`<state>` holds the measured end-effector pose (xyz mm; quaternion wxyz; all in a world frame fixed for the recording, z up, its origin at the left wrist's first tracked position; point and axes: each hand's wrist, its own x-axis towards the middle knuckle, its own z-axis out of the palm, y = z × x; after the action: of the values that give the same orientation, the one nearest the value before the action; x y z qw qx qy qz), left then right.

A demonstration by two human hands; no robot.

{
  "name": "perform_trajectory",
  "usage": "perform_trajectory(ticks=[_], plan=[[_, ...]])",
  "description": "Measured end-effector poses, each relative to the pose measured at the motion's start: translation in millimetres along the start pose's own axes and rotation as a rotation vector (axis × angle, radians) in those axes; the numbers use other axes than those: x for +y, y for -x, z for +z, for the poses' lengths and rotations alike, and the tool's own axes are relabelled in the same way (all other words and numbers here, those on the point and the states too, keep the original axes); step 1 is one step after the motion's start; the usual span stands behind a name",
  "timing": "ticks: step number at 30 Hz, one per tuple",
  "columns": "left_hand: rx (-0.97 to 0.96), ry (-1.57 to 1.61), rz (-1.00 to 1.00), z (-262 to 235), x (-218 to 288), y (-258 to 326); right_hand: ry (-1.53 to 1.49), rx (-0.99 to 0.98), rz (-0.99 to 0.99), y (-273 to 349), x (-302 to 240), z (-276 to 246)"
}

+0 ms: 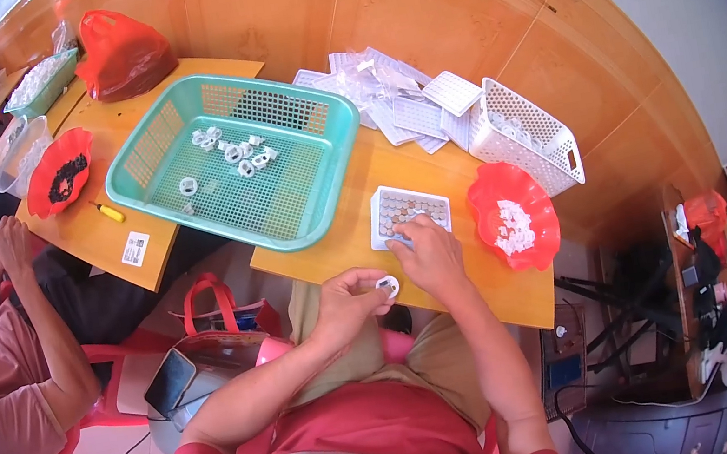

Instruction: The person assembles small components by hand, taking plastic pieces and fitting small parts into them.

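While both forearms reach forward from the lap, the left hand [349, 308] pinches a round white part [388, 285] between its fingers near the table [517, 300] edge. The right hand [432, 259] hangs over a white tray [376, 230], its fingers curled and slightly parted among small pieces [402, 206], though I cannot tell whether they grasp one. A green basket [342, 147] and red bowl [542, 210] flank the tray, before a wooden wall [405, 4].
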<state>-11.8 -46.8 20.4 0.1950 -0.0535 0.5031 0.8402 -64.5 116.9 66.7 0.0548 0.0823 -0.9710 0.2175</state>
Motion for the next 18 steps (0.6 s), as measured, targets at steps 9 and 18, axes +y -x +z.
perform_trajectory(ticks=[9,18], plan=[[0.022,-0.018,-0.01,1.4,-0.2,-0.6,-0.055,0.046,-0.008,-0.9,-0.2,4.9],[0.001,-0.009,-0.004,1.1,0.2,1.5,-0.068,0.039,-0.026,-0.8,4.3,8.0]])
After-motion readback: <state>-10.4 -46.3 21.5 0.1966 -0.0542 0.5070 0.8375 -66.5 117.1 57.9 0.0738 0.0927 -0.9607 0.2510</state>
